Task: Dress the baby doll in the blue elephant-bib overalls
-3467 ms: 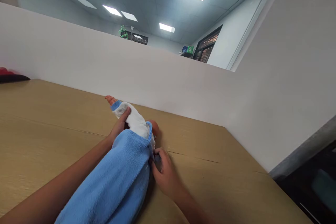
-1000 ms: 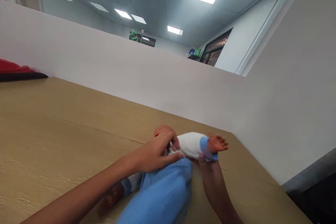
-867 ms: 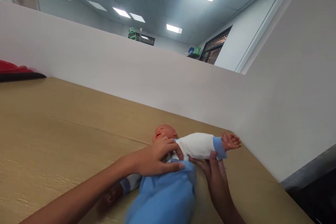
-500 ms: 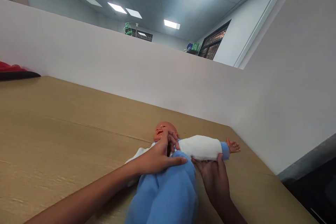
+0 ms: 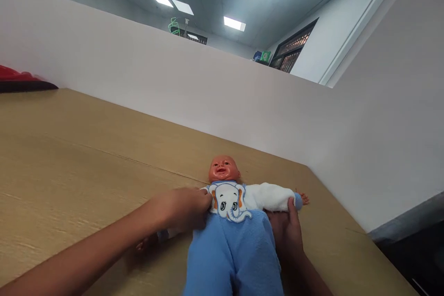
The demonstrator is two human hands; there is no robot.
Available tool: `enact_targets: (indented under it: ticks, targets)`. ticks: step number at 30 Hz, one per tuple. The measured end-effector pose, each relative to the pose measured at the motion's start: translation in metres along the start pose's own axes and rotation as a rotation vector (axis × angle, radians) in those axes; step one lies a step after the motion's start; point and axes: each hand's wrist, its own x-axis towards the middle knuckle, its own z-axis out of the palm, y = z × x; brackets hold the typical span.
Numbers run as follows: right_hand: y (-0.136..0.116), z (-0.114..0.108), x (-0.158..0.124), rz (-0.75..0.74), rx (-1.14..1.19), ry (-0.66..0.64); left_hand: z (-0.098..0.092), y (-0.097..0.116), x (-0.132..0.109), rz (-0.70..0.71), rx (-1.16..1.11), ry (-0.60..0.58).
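Observation:
A baby doll [image 5: 222, 170] lies face up on the wooden table, its head toward the wall. It wears light blue trousers [image 5: 232, 252] and a white top with an elephant face [image 5: 229, 199] on the chest. My left hand [image 5: 189, 208] is closed at the doll's shoulder on the left, its fingertips pinching the white cloth beside the elephant. That arm of the doll is partly hidden under my hand. My right hand [image 5: 286, 231] grips the doll's stretched-out white sleeve [image 5: 272, 196] from below, thumb near the blue cuff [image 5: 298, 200]. Its other fingers are mostly hidden.
The wooden table [image 5: 86, 162] runs up to a low white partition wall [image 5: 166, 88]. A red and black object [image 5: 24, 81] sits at the far left. A dark area [image 5: 416, 240] lies beyond the table's right edge.
My left hand has moved left off the doll's chest to its shoulder, uncovering the elephant and face. The doll now lies straighter, facing up. My right hand stays at the sleeve.

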Motion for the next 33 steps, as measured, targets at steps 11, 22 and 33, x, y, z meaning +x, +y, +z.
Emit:
enact_targets:
  ticks: [11, 22, 33]
  targets:
    - [-0.002, -0.007, 0.005, -0.015, 0.046, 0.073, -0.006, -0.011, 0.024, 0.168, -0.552, -0.341]
    - [0.003, -0.005, 0.005, -0.072, 0.033, 0.087, -0.014, 0.021, -0.004, -0.017, 0.282, -0.008]
    - [0.003, -0.009, -0.007, 0.082, -0.001, 0.247, 0.090, 0.056, -0.044, -0.376, -0.077, 0.612]
